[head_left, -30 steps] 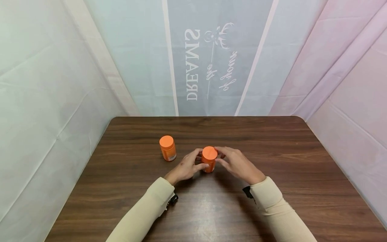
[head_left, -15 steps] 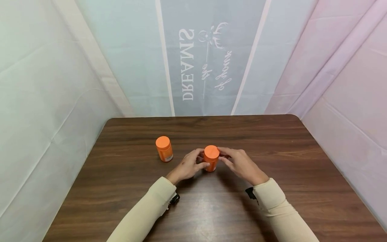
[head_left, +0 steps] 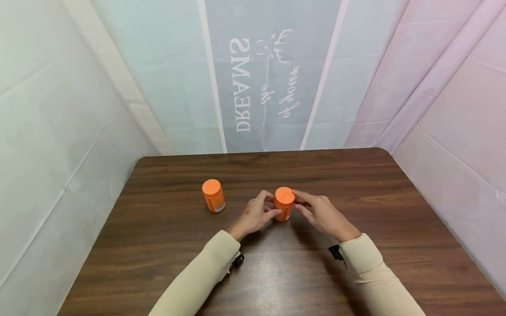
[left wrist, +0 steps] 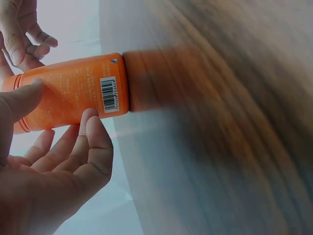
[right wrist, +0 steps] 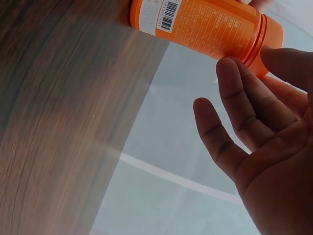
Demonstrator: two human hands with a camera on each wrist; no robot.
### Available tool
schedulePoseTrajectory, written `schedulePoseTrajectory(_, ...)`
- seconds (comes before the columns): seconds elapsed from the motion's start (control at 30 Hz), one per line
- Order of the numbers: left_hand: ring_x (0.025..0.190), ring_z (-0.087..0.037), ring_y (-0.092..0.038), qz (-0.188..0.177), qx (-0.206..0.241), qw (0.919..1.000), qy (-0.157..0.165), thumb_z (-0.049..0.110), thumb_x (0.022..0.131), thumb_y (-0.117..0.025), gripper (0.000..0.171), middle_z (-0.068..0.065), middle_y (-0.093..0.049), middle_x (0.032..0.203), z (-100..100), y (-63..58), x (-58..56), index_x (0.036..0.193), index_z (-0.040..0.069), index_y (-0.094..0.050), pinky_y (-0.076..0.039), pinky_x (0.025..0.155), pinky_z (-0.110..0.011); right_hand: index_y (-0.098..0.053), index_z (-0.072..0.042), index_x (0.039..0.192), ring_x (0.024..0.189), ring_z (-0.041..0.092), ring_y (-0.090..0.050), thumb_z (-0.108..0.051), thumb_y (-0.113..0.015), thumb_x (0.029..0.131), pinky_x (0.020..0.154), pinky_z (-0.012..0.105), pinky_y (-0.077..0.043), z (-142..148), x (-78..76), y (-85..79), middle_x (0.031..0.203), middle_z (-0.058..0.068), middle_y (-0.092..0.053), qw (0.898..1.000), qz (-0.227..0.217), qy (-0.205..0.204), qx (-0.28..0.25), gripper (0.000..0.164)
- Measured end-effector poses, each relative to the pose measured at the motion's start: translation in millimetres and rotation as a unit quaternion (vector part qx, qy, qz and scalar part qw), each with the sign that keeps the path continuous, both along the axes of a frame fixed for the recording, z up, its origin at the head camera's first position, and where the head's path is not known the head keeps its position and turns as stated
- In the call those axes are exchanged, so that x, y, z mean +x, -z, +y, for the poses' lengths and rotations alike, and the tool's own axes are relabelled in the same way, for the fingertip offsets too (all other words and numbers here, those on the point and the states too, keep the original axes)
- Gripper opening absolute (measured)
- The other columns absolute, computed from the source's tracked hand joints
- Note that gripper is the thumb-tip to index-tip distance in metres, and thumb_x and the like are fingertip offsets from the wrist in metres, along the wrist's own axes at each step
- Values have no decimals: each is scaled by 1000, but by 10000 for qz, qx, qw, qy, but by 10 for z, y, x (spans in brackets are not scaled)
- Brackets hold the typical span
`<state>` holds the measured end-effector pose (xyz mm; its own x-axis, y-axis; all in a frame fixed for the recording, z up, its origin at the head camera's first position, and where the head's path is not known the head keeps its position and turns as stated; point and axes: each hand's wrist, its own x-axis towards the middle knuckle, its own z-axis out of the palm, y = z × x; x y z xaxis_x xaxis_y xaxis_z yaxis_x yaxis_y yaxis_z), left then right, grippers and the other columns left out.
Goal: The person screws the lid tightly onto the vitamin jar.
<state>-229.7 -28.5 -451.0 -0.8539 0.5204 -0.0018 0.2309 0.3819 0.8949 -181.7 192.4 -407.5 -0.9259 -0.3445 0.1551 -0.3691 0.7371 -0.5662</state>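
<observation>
An orange plastic bottle (head_left: 283, 211) with a wide orange lid (head_left: 284, 195) stands upright on the table, between both hands. My left hand (head_left: 254, 215) holds its body from the left, thumb in front and fingers behind. In the left wrist view the bottle (left wrist: 73, 90) shows a barcode near its base, which meets the tabletop. From the right, my right hand (head_left: 325, 216) pinches the lid with thumb and forefinger. Its other fingers (right wrist: 208, 117) spread below the bottle (right wrist: 210, 29) in the right wrist view. A matching orange bottle (head_left: 214, 196) stands apart to the left.
The dark wood-grain table (head_left: 158, 263) has rounded far corners. A pale printed cloth (head_left: 272, 87) with mirrored lettering hangs behind it. Whitish cloth walls (head_left: 59, 153) close in the left and right sides.
The held bottle and both hands have shifted right and slightly toward the back, widening the gap to the other bottle. The head view has also swung slightly. The grasp looks the same.
</observation>
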Motion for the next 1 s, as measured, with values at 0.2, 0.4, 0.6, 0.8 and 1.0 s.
schedulePoseTrajectory(0.2,100,-23,-67,37,54,10000,-11,11,95,-69,34,-14,-60,129,119,-15,14,123,5,-51,-55,79,-29,-51,1,143,100,26,-68,-1,-64,96,84,44,-55,93,24,-13,116,15,-69,9999,-30,142,-47,48)
schedulePoseTrajectory(0.4,104,-26,-68,50,154,9999,-4,11,94,-70,38,-16,-58,132,224,-37,41,126,4,-51,-55,81,-30,-49,1,144,101,27,-68,-1,-64,97,84,44,-55,187,51,-5,116,15,-69,9997,-3,237,-22,50)
schedulePoseTrajectory(0.6,111,-28,-66,15,294,9995,135,10,95,-69,45,-18,-56,137,312,-31,81,135,4,-48,-54,87,-31,-46,2,146,101,29,-69,-1,-63,97,84,46,-55,281,62,21,117,16,-69,9995,53,304,-58,52)
schedulePoseTrajectory(0.8,118,-27,-63,88,175,9991,366,12,98,-66,53,-17,-52,144,387,-29,102,145,3,-44,-51,94,-33,-44,3,146,101,30,-69,0,-63,97,83,47,-55,366,76,38,116,17,-69,9991,107,390,-99,53)
schedulePoseTrajectory(1.0,120,-24,-61,260,-71,9979,585,14,100,-63,59,-14,-50,147,478,-38,101,152,3,-38,-47,99,-29,-43,5,146,103,32,-68,-1,-63,97,83,48,-54,459,90,40,120,20,-68,9987,200,470,-84,53)
